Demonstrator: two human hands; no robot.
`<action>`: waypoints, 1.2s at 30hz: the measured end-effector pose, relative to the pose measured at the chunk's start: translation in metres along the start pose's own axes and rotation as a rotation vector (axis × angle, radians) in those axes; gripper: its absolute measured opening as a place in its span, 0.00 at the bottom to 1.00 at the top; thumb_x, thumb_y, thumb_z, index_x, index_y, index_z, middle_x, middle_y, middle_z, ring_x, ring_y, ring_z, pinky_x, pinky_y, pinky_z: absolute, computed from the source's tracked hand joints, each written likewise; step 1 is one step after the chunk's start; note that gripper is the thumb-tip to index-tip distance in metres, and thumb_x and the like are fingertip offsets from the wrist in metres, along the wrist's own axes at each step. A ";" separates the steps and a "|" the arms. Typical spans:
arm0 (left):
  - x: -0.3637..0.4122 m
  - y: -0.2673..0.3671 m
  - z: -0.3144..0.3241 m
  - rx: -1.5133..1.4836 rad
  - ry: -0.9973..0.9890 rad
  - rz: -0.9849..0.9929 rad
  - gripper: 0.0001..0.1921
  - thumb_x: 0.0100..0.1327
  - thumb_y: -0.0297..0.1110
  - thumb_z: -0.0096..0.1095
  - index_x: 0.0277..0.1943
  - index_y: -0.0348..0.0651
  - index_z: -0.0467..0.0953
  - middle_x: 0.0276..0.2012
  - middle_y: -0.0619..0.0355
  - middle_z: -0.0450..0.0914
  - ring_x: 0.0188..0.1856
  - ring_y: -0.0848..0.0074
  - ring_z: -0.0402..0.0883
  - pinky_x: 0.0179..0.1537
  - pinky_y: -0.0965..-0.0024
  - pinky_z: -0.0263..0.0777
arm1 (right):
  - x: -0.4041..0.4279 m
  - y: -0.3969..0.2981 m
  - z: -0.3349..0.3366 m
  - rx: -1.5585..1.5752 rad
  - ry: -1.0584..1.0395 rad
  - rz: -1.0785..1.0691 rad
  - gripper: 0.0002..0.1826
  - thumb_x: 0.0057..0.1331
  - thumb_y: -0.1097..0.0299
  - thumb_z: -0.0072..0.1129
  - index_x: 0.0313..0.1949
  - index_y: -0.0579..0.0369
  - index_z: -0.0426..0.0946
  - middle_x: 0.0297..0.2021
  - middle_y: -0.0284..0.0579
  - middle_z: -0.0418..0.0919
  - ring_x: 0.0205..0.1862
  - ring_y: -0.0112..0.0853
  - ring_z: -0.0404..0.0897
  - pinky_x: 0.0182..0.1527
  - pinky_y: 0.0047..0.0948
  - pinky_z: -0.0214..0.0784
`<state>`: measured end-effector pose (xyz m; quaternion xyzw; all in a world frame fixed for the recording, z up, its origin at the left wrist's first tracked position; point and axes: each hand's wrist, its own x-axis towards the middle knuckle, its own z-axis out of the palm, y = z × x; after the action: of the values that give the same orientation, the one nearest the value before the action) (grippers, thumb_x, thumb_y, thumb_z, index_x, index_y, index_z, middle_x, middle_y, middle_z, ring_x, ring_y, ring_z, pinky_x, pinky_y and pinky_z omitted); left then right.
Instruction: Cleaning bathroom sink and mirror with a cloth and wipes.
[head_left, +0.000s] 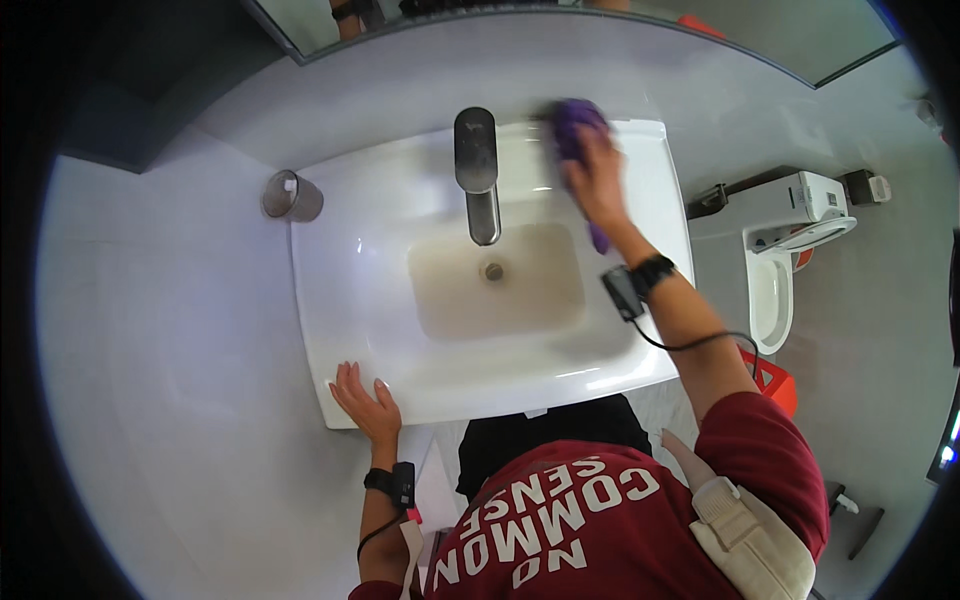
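Observation:
A purple cloth is bunched under my right hand, which presses it against the back ledge of the white washbasin, right of the faucet. Both cloth and hand are slightly blurred. One end of the cloth trails down beside my wrist. My left hand rests on the basin's front left corner, fingers apart and holding nothing. Between the two hands lies the basin's bowl with a round drain. Over it reaches the grey single-lever faucet.
A dark translucent tumbler stands by the basin's back left edge. Above the basin hangs a mirror, with a dark cabinet at its left. To the right are a toilet with its lid raised and a red plastic basket.

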<state>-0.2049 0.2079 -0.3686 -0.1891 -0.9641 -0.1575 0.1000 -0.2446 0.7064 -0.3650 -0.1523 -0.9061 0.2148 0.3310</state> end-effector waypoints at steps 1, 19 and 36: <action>0.003 0.003 0.001 -0.014 0.008 -0.004 0.22 0.63 0.32 0.51 0.59 0.32 0.65 0.60 0.42 0.65 0.66 0.53 0.60 0.69 0.44 0.44 | 0.001 -0.010 0.018 0.053 -0.095 -0.142 0.33 0.58 0.67 0.61 0.64 0.43 0.64 0.63 0.54 0.62 0.63 0.50 0.62 0.63 0.49 0.56; -0.003 -0.002 0.005 -0.034 0.081 -0.065 0.22 0.64 0.34 0.52 0.59 0.34 0.66 0.60 0.46 0.69 0.66 0.56 0.63 0.69 0.47 0.44 | -0.141 0.026 -0.203 -0.111 -0.931 -0.236 0.28 0.49 0.66 0.65 0.53 0.42 0.73 0.58 0.52 0.65 0.48 0.51 0.69 0.54 0.46 0.67; -0.010 -0.009 0.005 -0.284 0.340 -0.156 0.23 0.68 0.34 0.43 0.61 0.29 0.63 0.60 0.41 0.67 0.63 0.52 0.65 0.65 0.57 0.55 | -0.189 -0.250 0.039 0.636 -0.968 -0.706 0.30 0.52 0.68 0.65 0.56 0.45 0.68 0.55 0.54 0.64 0.46 0.49 0.69 0.49 0.42 0.67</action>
<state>-0.2003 0.1987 -0.3781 -0.0970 -0.9132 -0.3285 0.2208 -0.1650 0.4005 -0.3701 0.3709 -0.8404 0.3939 -0.0331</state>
